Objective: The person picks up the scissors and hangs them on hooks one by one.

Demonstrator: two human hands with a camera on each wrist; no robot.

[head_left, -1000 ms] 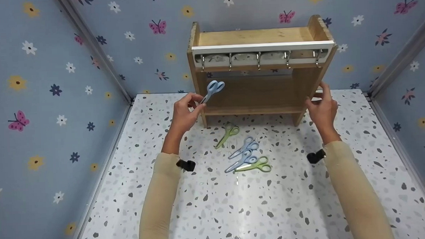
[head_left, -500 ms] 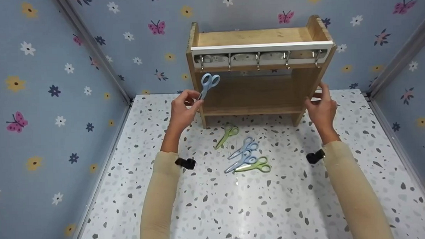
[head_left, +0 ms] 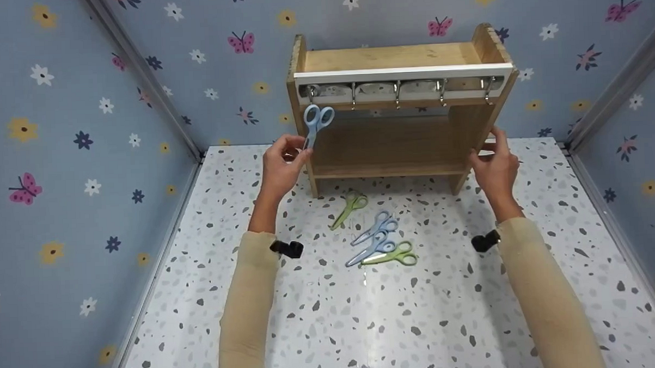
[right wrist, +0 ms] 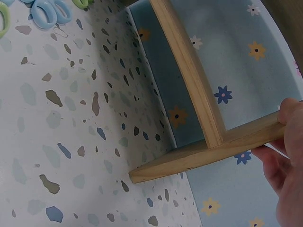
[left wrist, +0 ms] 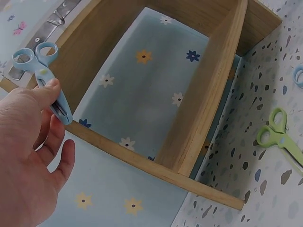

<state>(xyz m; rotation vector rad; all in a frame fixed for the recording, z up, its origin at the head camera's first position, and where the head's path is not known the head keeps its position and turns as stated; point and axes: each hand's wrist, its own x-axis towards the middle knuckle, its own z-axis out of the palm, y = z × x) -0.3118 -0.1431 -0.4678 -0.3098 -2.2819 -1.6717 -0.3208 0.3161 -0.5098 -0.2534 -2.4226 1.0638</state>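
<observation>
My left hand pinches a pair of blue scissors by the blades, handle loops up, at the left end of a wooden rack. In the left wrist view the scissors' loops overlap the metal hook strip. Thumb and fingers of my right hand grip the rack's right side panel. Along the rack's white front rail runs a row of several metal hooks, the leftmost just above the held scissors.
On the speckled tabletop in front of the rack lie green scissors, two blue scissors and another green pair, the last three overlapping. Flowered panels enclose the back and sides.
My left hand has moved slightly left and up. The blue scissors have risen and turned more upright, their loops now near the leftmost hook. My right hand stays on the rack.
</observation>
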